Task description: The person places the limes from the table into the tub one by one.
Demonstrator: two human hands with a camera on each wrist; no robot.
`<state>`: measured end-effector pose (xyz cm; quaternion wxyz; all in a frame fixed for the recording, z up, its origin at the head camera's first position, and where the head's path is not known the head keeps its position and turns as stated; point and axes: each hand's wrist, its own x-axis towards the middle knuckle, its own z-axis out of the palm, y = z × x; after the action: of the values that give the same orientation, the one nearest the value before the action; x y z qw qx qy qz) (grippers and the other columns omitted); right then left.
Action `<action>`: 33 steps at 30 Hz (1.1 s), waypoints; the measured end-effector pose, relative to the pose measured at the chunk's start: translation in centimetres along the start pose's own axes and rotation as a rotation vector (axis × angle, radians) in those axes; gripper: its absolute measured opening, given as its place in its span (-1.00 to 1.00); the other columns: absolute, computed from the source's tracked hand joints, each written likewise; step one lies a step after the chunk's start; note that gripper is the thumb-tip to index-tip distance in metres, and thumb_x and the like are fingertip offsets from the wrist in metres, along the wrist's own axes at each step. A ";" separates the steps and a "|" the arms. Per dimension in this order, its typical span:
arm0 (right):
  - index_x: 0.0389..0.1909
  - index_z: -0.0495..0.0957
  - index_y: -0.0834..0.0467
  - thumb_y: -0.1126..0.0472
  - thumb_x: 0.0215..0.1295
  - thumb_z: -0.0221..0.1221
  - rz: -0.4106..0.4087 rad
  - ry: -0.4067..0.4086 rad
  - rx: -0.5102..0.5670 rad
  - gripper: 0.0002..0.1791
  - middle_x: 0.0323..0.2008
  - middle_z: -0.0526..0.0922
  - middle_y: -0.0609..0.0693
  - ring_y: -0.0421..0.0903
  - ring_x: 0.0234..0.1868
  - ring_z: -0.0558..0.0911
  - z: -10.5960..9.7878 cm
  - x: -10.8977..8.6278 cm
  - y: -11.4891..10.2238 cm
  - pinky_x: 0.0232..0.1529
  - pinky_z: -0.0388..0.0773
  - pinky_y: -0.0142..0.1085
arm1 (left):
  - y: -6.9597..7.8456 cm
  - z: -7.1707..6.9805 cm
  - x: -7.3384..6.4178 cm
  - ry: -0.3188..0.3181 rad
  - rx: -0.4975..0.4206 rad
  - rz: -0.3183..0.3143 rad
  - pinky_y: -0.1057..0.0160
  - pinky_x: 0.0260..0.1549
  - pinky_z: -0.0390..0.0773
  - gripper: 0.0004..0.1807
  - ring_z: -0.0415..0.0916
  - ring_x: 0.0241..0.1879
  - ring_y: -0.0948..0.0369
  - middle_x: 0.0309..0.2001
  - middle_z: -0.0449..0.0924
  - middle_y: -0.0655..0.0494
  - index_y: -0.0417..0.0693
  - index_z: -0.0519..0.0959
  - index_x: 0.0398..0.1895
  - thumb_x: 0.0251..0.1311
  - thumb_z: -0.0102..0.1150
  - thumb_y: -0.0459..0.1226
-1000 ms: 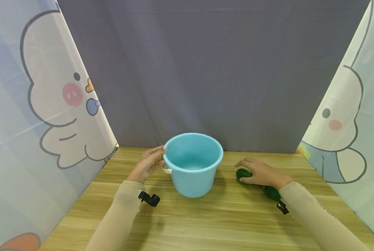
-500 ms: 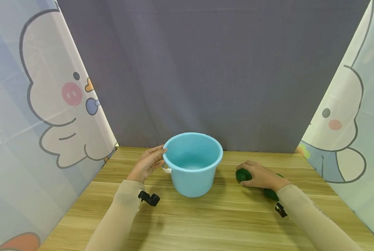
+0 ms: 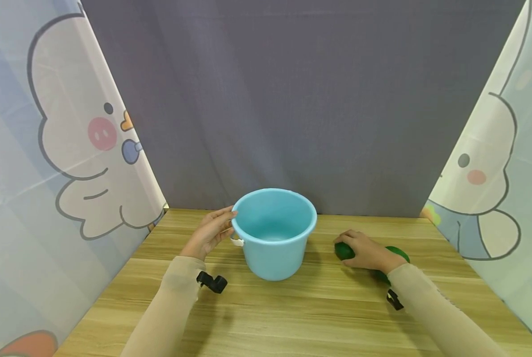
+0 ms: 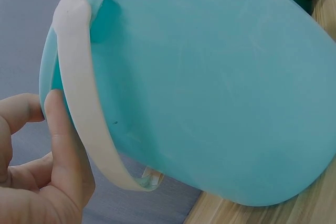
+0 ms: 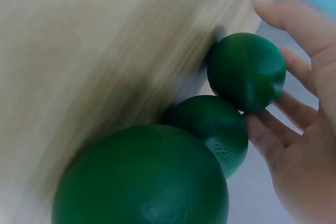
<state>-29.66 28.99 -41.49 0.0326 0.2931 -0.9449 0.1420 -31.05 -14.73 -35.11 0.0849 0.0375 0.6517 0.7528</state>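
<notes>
A light blue bucket [image 3: 272,263] stands upright on the wooden table. My left hand [image 3: 210,233] grips its left rim, thumb and fingers on either side, beside the white handle [image 4: 84,87]. To the right of the bucket, my right hand [image 3: 366,250] is over a dark green, smooth round fruit [image 5: 247,72]. Its fingers curl around the fruit's far side, while the thumb stands slightly off it in the right wrist view. A second green fruit [image 5: 210,129] sits against the first, near the fingertips. Closest to that camera is a third green fruit [image 5: 142,182].
The wooden table [image 3: 284,322] reaches back to a grey curtain [image 3: 270,99]. Printed cartoon sheets hang at the left [image 3: 87,198] and right [image 3: 480,198] sides. Each wrist carries a black camera mount [image 3: 212,282].
My right hand has shifted slightly left and its fingers have curled further over the fruit, leaving less of it showing. The left hand and bucket have stayed put.
</notes>
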 end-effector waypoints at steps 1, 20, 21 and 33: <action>0.24 0.51 0.22 0.13 0.17 0.46 0.013 -0.007 0.000 -0.37 0.23 0.42 0.31 0.38 0.20 0.42 0.0 0.0 0.0 0.11 0.50 0.24 | 0.0 0.0 0.0 -0.001 0.000 0.000 0.49 -0.28 0.65 -0.41 0.54 -0.28 0.32 0.02 0.53 -0.07 -0.19 0.35 0.44 0.39 0.22 -0.25; 0.17 0.52 0.22 0.32 0.14 0.45 0.015 0.003 -0.045 -0.45 0.18 0.45 0.29 0.35 0.14 0.48 0.3 0.6 -0.4 0.05 0.57 0.19 | -0.1 -0.1 0.1 -0.003 -0.001 0.002 0.49 -0.28 0.65 -0.43 0.55 -0.28 0.31 -0.02 0.54 -0.03 -0.19 0.36 0.43 0.40 0.21 -0.25; 0.16 0.53 0.21 0.32 0.14 0.45 0.014 0.004 -0.045 -0.46 0.17 0.46 0.28 0.34 0.13 0.49 0.3 0.6 -0.4 0.04 0.57 0.19 | -0.1 -0.1 0.1 -0.007 0.003 0.004 0.49 -0.28 0.65 -0.42 0.54 -0.27 0.31 -0.02 0.54 -0.04 -0.19 0.35 0.43 0.40 0.21 -0.25; 0.14 0.52 0.18 0.31 0.14 0.46 0.040 -0.017 -0.038 -0.47 0.16 0.47 0.28 0.33 0.14 0.48 0.2 0.6 -0.5 0.07 0.56 0.18 | -0.1 -0.2 0.1 -0.015 0.015 0.002 0.45 -0.20 0.65 -0.40 0.54 -0.25 0.31 0.03 0.52 -0.07 -0.19 0.33 0.45 0.40 0.21 -0.24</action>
<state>-29.88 28.18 -41.43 0.0273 0.2746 -0.9534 0.1223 -31.19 -14.89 -35.28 0.0888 0.0445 0.6568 0.7475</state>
